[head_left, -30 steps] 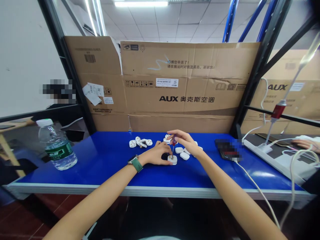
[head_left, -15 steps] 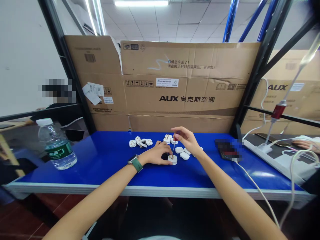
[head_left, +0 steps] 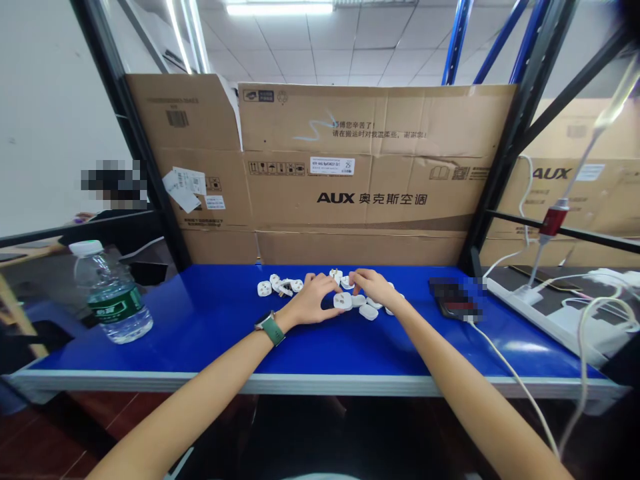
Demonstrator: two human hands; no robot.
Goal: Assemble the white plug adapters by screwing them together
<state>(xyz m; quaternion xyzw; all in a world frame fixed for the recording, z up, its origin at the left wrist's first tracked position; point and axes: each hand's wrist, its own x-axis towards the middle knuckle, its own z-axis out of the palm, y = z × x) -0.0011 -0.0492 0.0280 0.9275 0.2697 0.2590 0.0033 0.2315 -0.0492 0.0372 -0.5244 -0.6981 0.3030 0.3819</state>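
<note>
Between the thumb and fingers of my left hand (head_left: 314, 300) is a white plug (head_left: 343, 301), raised a little and showing small openings on its face. My right hand (head_left: 374, 288) is curled just beyond it, over the far side of the plug; whatever its fingers hold is hidden. Behind the hands stands another white plug (head_left: 336, 274) with its pins up. Several smooth white plug covers (head_left: 369, 312) lie under and beside my right hand. Left of my left hand is a loose group of white plug parts (head_left: 265, 288).
The blue tabletop (head_left: 215, 340) is backed by a cardboard sheet (head_left: 370, 220). A water bottle (head_left: 114, 300) stands at left. At right lie a phone (head_left: 454, 300) with a cable and a white power strip (head_left: 540, 320). A person sits beyond the left frame post.
My left hand has lifted the plug off the table and away from me. My right hand has moved back and left; the red-handled screwdriver it held is no longer visible.
</note>
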